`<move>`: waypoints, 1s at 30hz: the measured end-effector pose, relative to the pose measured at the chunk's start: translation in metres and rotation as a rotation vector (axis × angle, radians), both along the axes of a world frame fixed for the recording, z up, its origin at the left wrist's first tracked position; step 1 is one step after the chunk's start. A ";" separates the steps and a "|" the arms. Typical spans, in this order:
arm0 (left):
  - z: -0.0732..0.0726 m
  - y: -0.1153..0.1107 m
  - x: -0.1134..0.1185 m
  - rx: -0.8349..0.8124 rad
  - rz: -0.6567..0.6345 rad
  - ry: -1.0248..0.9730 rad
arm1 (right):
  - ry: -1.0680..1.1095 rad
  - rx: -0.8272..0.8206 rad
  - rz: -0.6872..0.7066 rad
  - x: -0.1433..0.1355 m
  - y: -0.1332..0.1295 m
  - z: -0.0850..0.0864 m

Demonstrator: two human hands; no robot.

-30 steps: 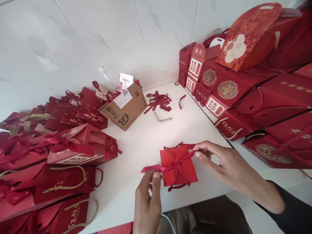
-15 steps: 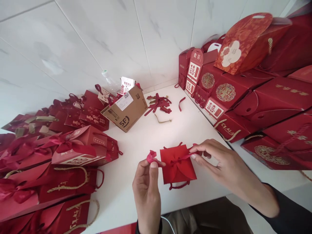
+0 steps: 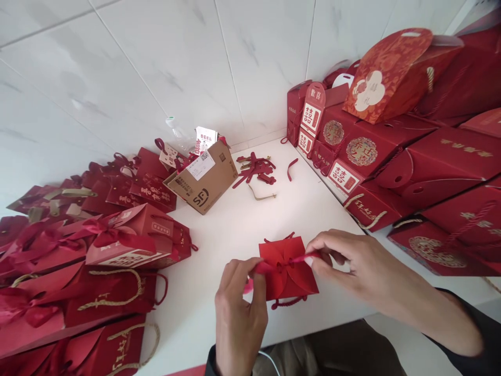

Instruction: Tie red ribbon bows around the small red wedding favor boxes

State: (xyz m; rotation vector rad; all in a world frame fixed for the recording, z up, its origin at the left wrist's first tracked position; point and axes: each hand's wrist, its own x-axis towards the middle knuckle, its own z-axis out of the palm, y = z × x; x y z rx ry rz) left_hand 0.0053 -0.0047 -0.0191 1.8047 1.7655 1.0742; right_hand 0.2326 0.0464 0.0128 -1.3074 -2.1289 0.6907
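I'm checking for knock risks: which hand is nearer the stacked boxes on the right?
The right. The right hand is at the small red box's side facing the stacked boxes; the left hand is at its opposite side, farther off.

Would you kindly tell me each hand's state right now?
Left hand: closed, pinching one side of the ribbon.
Right hand: closed, pinching the ribbon's other side.
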 end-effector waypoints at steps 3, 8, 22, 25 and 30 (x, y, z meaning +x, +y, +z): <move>0.010 0.002 -0.001 -0.135 -0.025 -0.188 | 0.040 -0.190 0.012 -0.005 0.000 0.007; 0.025 0.010 -0.002 -0.381 -0.124 -0.440 | 0.112 -0.285 0.008 -0.012 0.001 0.010; 0.028 0.014 0.009 -0.307 -0.165 -0.554 | 0.186 -0.228 0.150 -0.034 0.006 0.012; 0.025 0.012 0.005 -0.323 -0.161 -0.560 | 0.178 -0.247 0.122 -0.034 0.005 0.011; 0.021 0.013 0.005 -0.268 -0.136 -0.518 | 0.183 -0.274 0.126 -0.034 0.004 0.011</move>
